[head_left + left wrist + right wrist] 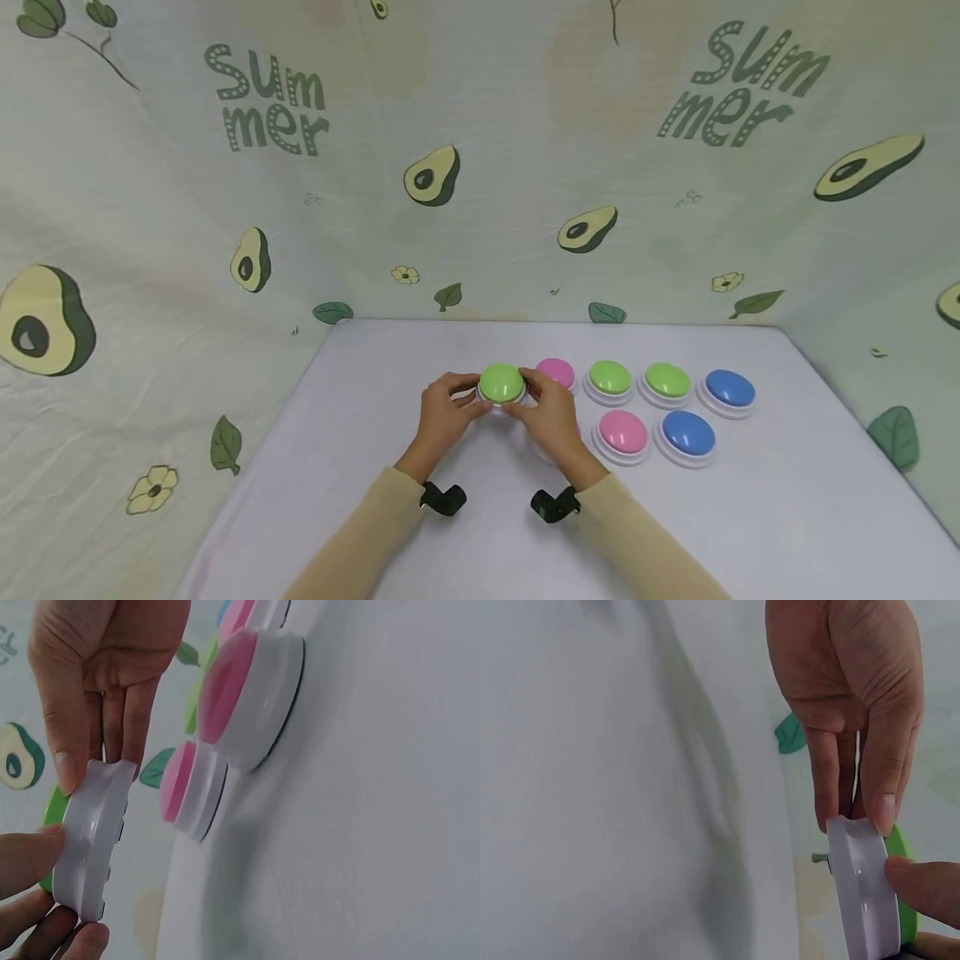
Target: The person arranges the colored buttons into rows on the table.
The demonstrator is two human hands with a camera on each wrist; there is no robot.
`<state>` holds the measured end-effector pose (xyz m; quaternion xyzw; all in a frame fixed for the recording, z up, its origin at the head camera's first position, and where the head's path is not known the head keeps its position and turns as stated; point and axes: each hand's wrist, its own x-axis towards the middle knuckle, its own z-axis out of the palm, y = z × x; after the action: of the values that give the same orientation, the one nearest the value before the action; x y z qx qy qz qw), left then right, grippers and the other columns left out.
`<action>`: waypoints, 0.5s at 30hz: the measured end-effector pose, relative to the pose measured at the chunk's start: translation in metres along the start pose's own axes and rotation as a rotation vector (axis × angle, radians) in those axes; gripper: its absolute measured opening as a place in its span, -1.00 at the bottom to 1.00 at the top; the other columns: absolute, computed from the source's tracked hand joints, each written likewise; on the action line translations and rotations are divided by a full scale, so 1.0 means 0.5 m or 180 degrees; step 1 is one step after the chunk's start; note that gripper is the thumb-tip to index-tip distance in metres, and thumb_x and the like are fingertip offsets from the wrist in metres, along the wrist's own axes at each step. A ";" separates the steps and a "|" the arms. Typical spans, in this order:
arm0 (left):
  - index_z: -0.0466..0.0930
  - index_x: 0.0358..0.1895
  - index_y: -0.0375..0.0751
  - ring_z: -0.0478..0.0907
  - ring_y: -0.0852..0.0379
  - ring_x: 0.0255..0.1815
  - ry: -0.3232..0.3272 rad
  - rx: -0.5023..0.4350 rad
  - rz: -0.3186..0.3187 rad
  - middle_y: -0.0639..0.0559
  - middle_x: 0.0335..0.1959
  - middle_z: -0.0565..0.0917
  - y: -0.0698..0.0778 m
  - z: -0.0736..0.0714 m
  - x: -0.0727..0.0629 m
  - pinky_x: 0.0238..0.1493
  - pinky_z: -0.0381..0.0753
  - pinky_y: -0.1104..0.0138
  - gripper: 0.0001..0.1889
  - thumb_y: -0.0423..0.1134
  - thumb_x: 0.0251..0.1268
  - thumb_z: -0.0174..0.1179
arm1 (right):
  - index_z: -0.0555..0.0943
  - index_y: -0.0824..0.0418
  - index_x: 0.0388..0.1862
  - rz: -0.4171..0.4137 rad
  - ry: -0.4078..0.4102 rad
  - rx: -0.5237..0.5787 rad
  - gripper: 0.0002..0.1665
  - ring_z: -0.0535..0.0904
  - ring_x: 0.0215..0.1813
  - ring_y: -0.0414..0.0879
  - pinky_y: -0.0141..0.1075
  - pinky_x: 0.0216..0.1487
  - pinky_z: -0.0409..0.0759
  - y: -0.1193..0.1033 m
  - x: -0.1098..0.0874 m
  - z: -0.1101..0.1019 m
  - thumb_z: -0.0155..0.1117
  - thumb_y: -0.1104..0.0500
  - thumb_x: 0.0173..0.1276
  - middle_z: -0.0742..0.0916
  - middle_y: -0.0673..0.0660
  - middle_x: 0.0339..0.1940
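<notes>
Both hands grip one round push button (502, 383) with a green dome and a white base. The left hand (442, 412) pinches its left side between thumb and fingers; the right hand (549, 417) does the same on the right. In the left wrist view the button's white base (94, 832) is lifted off the table, its underside with small feet facing the tabletop. The right wrist view shows the same white base (862, 889) held on edge between the two hands. A pink button (556, 372) stands just behind the right hand, and another pink one is mostly hidden by that hand.
On the white table (420, 550), to the right of the hands, stand two more green buttons (610, 377), a pink button (623, 432) and two blue buttons (688, 433) in two rows. A printed cloth (510, 100) hangs behind the table.
</notes>
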<state>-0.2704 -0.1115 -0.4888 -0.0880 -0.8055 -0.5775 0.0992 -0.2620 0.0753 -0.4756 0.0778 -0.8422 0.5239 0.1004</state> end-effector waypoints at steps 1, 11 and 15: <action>0.68 0.16 -0.43 0.63 -0.20 0.26 0.0002 -0.0040 0.0039 -0.23 0.09 0.67 0.005 0.009 0.000 0.18 0.71 0.24 -0.49 -0.54 0.09 0.55 | 0.55 0.48 0.35 0.0031 0.0006 -0.0014 -0.24 0.61 0.35 0.26 0.00 0.38 0.58 0.000 0.000 -0.010 0.63 0.36 0.18 0.68 0.40 0.30; 0.66 0.16 -0.47 0.63 -0.19 0.26 -0.0147 -0.0383 0.0169 -0.23 0.05 0.65 0.038 0.100 0.001 0.20 0.70 0.19 -0.51 -0.55 0.12 0.53 | 0.49 0.49 0.41 0.0151 0.0044 0.0094 -0.22 0.51 0.45 0.30 -0.02 0.41 0.53 0.025 -0.016 -0.109 0.59 0.39 0.23 0.60 0.45 0.38; 0.64 0.18 -0.49 0.61 -0.21 0.28 -0.0265 -0.0513 0.0177 -0.23 0.01 0.62 0.045 0.140 -0.002 0.21 0.68 0.23 -0.51 -0.56 0.14 0.51 | 0.50 0.47 0.41 0.0264 0.0115 -0.0082 -0.22 0.52 0.44 0.31 0.02 0.42 0.52 0.043 -0.029 -0.142 0.59 0.36 0.24 0.61 0.44 0.38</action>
<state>-0.2680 -0.0381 -0.4906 -0.1420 -0.7571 -0.6333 0.0742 -0.2468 0.1489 -0.4674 0.0321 -0.8495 0.5181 0.0947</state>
